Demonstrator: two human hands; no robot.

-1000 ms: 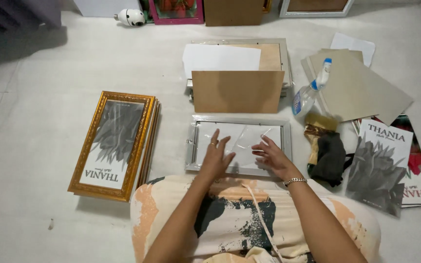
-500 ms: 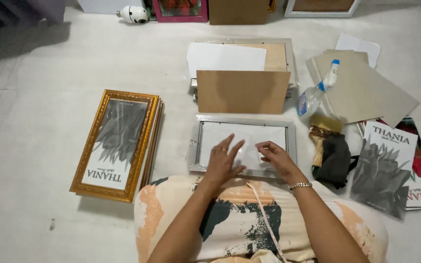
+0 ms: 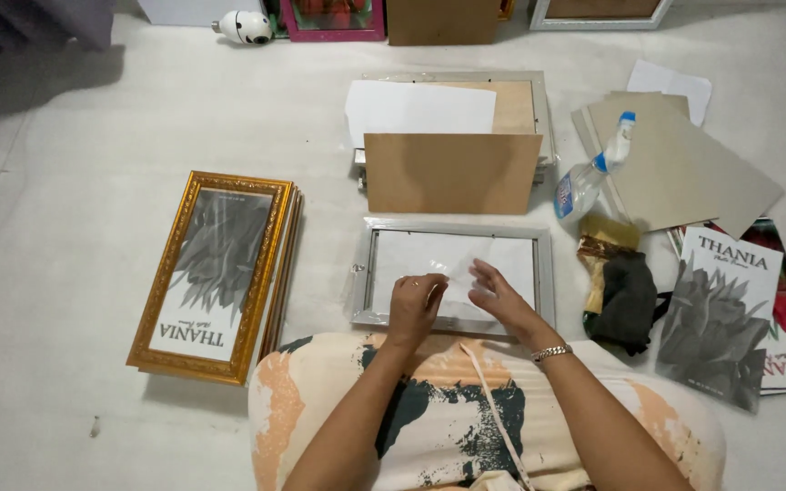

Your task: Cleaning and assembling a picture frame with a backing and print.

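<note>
Left hand (image 3: 414, 305) rests knuckles-up on the lower edge of the silver picture frame (image 3: 452, 277), fingers curled; I cannot tell whether it grips anything. Right hand (image 3: 493, 295) lies flat and open beside it, palm on the white sheet (image 3: 429, 259) inside the frame, holding nothing. I see the frame lying flat on the floor, directly ahead of the knees. I judge it rigid, light, and fragile if glazed; grip it by the outer rails. Count: one brown backing board (image 3: 452, 173) behind it, one spray bottle (image 3: 589, 177) to the right, one gold frame stack (image 3: 216, 273) to the left.
</note>
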